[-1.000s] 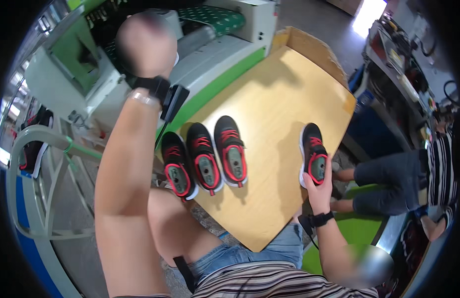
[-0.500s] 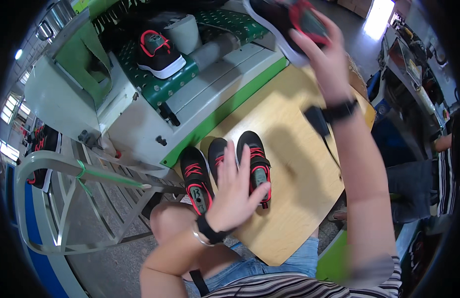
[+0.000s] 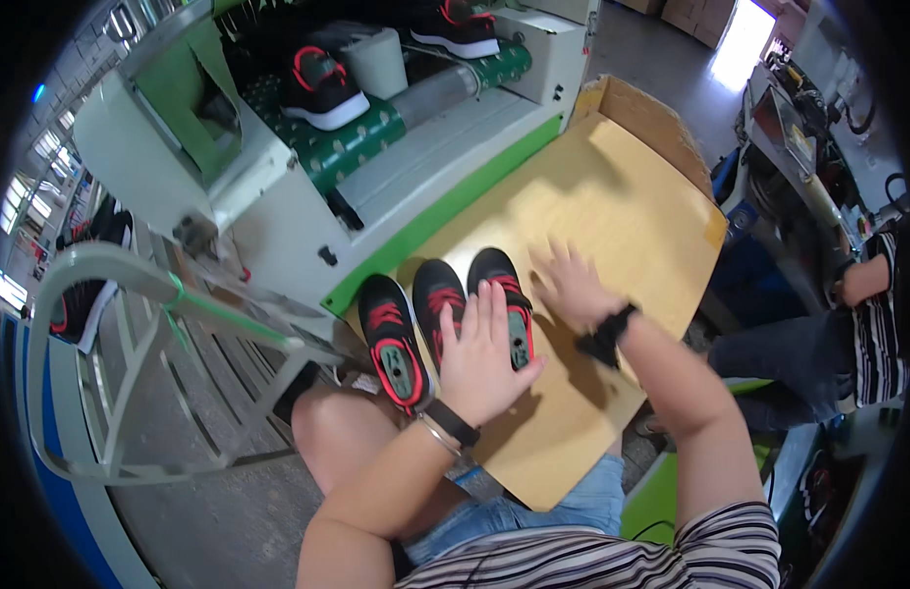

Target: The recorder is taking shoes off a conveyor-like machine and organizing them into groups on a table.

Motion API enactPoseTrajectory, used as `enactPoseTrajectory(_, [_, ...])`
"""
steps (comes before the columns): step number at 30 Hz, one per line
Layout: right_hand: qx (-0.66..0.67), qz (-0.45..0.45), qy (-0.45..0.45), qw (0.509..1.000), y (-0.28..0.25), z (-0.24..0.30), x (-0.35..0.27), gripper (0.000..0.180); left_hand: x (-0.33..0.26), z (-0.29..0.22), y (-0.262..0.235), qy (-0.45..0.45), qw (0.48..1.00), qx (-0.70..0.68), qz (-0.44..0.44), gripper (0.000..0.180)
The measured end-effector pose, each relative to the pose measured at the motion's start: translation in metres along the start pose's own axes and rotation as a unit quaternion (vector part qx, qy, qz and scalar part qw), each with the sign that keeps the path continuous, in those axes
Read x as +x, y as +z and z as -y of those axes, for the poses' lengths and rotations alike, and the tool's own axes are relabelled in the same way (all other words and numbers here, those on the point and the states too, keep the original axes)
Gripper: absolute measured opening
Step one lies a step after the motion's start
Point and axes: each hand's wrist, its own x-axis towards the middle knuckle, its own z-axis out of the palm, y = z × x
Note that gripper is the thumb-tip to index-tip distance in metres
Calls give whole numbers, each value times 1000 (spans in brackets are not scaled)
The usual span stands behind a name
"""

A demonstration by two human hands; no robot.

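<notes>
Three black sneakers with red trim stand side by side on a pale wooden board: the left sneaker, the middle sneaker and the right sneaker. My left hand lies flat with outstretched fingers over the middle and right sneakers, hiding parts of both. Whether it presses on them I cannot tell. My right hand, slightly blurred, is over the board just right of the right sneaker, its fingers spread and nothing in them.
Beyond the wooden board a machine carries a green belt with a black sneaker and another sneaker on it. A metal rack stands at left. Another person is at the right, by a cluttered bench.
My right hand held a sneaker up at the far right; now it is empty and back near the three sneakers. A second sneaker now shows on the belt. My left hand stays over the sneakers.
</notes>
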Motion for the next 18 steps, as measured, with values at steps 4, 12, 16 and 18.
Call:
enactPoseTrajectory(4, [63,-7,10,998,59,0,-172,75,-2,-1,2,-17,1000,2,0,108])
enactPoseTrajectory(12, [83,4,55,995,70,39,-243,83,-3,-2,8,-10,999,16,-32,95])
enactPoseTrajectory(16, [83,-5,54,995,73,40,-244,83,-4,-2,10,-9,999,26,-39,95])
enactPoseTrajectory(18, [79,-7,53,995,73,39,-243,83,-3,-3,8,-13,999,25,-40,94])
